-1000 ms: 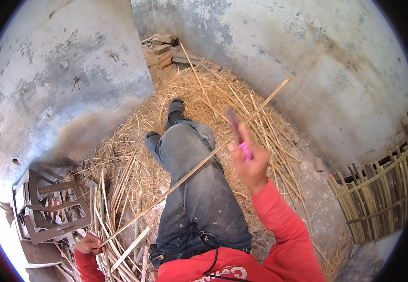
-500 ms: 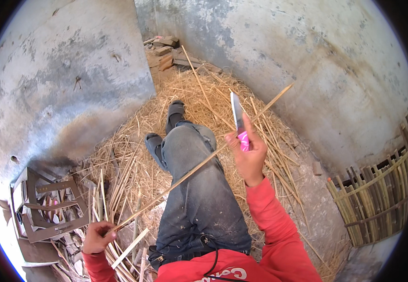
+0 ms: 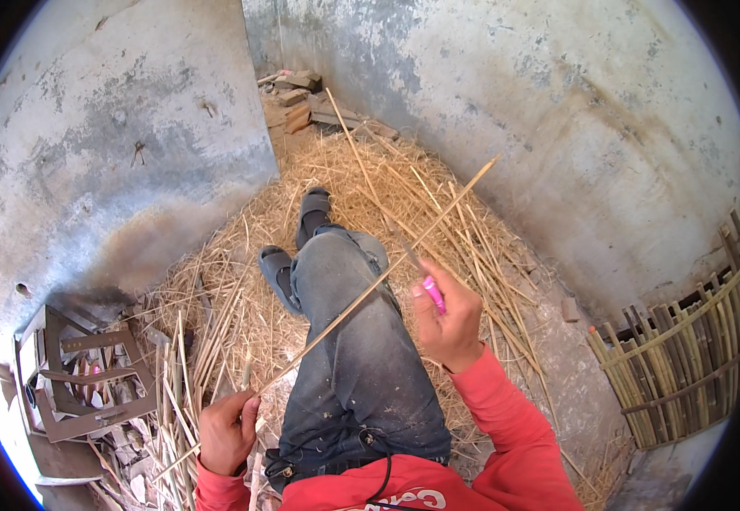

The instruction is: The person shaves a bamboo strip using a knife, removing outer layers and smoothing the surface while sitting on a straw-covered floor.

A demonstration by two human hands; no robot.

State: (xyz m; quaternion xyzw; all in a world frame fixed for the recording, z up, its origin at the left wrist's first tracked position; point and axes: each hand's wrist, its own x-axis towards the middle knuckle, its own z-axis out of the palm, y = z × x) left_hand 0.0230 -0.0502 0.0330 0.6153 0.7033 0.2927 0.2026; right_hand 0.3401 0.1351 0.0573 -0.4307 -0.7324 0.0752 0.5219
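Observation:
A long, thin bamboo strip [image 3: 348, 308] slants across my thighs from lower left to upper right. My left hand [image 3: 227, 432] is closed around it near my left hip, thumb on top, and a short tail sticks out below the fist. In my right hand [image 3: 452, 322], above the right thigh, a knife with a pink handle [image 3: 434, 295] is gripped. Its blade [image 3: 411, 255] appears nearly edge-on and points up and left at the strip; whether it touches cannot be made out.
Shavings [image 3: 344, 166] and loose bamboo strips [image 3: 506, 311] cover the floor around my legs. A brown metal frame [image 3: 97, 417] stands at the left, a woven bamboo basket [image 3: 676, 375] at the right. Worn plaster walls [image 3: 557, 128] rise ahead; bricks [image 3: 297, 95] lie in the corner.
My left hand has moved right and slightly up, and the strip's far end has shifted left. My right hand has come down a little, turning the knife so its blade tilts toward the strip.

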